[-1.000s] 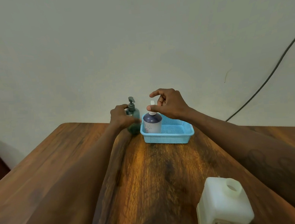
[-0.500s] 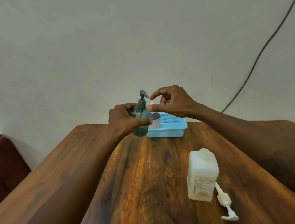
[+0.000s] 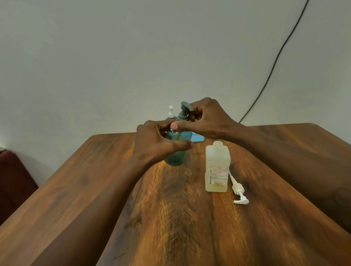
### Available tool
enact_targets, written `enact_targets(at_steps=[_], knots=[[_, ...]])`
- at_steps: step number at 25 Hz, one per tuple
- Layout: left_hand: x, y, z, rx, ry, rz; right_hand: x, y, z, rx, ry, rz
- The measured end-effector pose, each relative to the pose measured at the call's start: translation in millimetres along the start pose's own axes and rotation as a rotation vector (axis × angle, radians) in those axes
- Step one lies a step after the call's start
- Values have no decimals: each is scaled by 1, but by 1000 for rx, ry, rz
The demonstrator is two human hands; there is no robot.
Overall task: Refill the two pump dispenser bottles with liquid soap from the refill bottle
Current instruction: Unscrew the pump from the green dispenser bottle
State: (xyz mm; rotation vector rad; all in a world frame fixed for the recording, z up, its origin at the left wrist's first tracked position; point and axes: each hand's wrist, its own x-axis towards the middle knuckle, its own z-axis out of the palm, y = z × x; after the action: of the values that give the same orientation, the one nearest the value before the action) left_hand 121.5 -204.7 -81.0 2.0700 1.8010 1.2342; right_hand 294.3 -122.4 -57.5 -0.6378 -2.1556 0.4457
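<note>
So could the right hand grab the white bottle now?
Probably not yet: the right hand is busy gripping the pump of the green bottle, though the white bottle stands close by, unblocked.

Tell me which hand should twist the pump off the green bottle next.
The right hand: its fingers are curled at the pump of the green bottle, while the left hand grips the bottle's body and can likely steady it.

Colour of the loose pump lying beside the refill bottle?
White. The loose pump lies on the table by the refill bottle; head view.
</note>
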Motion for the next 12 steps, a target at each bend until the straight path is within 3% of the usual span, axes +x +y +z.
enact_targets(at_steps=[4,8,12], knots=[[-16,15,-16,-224,-188,-53,-13,-14,-9,45,-28,7],[-31,15,-22,-355,-305,-127,-22,-18,-22,289,-343,92],[-42,20,-19,-171,-245,-49,-29,-17,-10,237,-225,176]])
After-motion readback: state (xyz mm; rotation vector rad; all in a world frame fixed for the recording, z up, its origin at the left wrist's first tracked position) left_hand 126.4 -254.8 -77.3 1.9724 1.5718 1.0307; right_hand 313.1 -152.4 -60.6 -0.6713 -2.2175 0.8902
